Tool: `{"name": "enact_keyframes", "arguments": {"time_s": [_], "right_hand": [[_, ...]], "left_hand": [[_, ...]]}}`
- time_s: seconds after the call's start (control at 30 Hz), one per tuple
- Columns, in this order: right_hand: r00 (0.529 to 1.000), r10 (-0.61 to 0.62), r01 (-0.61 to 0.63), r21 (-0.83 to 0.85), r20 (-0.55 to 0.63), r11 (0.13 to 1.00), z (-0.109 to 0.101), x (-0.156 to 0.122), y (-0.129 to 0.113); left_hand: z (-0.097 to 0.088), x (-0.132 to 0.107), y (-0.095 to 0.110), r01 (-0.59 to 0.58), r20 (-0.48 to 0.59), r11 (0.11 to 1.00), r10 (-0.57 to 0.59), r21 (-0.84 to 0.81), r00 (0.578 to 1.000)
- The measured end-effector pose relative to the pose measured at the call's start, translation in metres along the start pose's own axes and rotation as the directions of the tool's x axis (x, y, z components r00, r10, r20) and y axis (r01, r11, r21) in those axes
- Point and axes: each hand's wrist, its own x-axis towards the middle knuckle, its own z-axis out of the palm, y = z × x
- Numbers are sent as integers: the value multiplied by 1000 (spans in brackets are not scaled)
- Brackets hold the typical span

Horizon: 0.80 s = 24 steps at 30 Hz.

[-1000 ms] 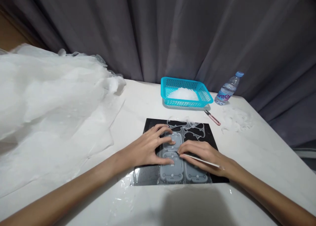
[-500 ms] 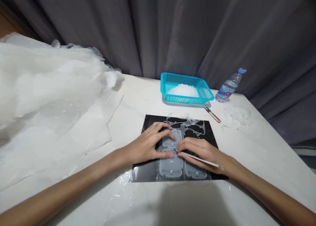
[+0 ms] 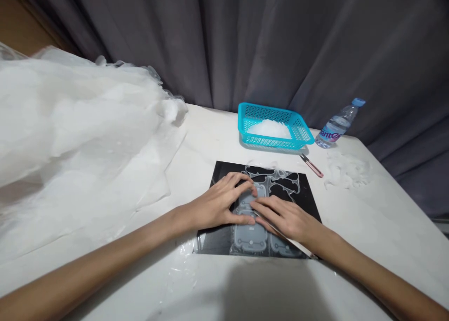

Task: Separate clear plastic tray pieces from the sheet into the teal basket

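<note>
A translucent moulded sheet (image 3: 250, 239) of rounded rectangular pieces lies on a black board (image 3: 213, 244). Spread over its left side is my left hand (image 3: 228, 199), open, its thumb and fingertips resting on the sheet. My right hand (image 3: 286, 218) is closed around a thin, white, pen-like tool (image 3: 298, 246), whose tip is hidden by the fingers near the middle of the sheet. Toward the board's far edge, the sheet is a cut-out web of clear strips (image 3: 275, 176) with the black showing through.
A big heap of whitish translucent sheets (image 3: 87, 134) covers the table's left side. Behind the board stands a blue basket (image 3: 277, 143) holding white translucent pieces. Pink-handled snips (image 3: 312, 165), a water bottle (image 3: 335, 127) and clear scraps (image 3: 347, 169) are at the right. A grey curtain (image 3: 224, 45) hangs behind.
The whole view has shifted, so things appear farther right. My right hand has turned lower over the tool, covering more of it. My left hand keeps its place on the sheet.
</note>
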Motion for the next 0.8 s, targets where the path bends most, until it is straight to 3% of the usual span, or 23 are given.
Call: {"name": "enact_keyframes", "arguments": {"time_s": [0.13, 0.2, 0.27, 0.3, 0.37, 0.43, 0.53, 0.63, 0.7, 0.73, 0.77, 0.8], "right_hand": [[999, 20, -22, 44, 40, 999, -3, 7, -3], [995, 72, -84, 193, 68, 978, -11, 16, 2], [977, 200, -215, 363, 80, 907, -18, 26, 17], [954, 294, -292, 423, 62, 858, -21, 30, 28], [857, 515, -443, 495, -10, 747, -25, 36, 54], [765, 642, -525, 541, -36, 656, -29, 37, 79], [747, 665, -524, 595, -24, 610, -37, 33, 92], [760, 649, -473, 658, -33, 586, -45, 31, 72], [755, 653, -445, 688, -55, 573, -47, 33, 48], [764, 643, -437, 690, -53, 577, -47, 34, 35], [788, 613, -422, 685, -46, 594, -47, 34, 22], [827, 562, -399, 677, -26, 619, -47, 34, 11]], "left_hand": [[1, 0, 0, 26, 10, 1000, -25, -13, 1000], [1, -1, 0, 36, 18, 999, -36, 0, 999], [2, -2, -1, 44, 19, 999, -44, 16, 999], [2, -3, -1, 49, 22, 999, -50, 23, 999], [2, -5, -4, 51, 39, 998, -52, 37, 998], [2, -6, -6, 51, 53, 997, -54, 58, 997], [-2, -6, -2, 56, 23, 996, -58, 77, 998], [-8, -2, 13, 109, -122, 993, -102, 47, 987], [-9, 2, 26, 258, -243, 962, -272, -91, 931], [-8, 5, 30, 356, -224, 908, -403, -223, 887], [-7, 8, 33, 431, -129, 821, -506, -374, 853], [-5, 10, 34, 479, 31, 705, -546, -523, 837]]}}
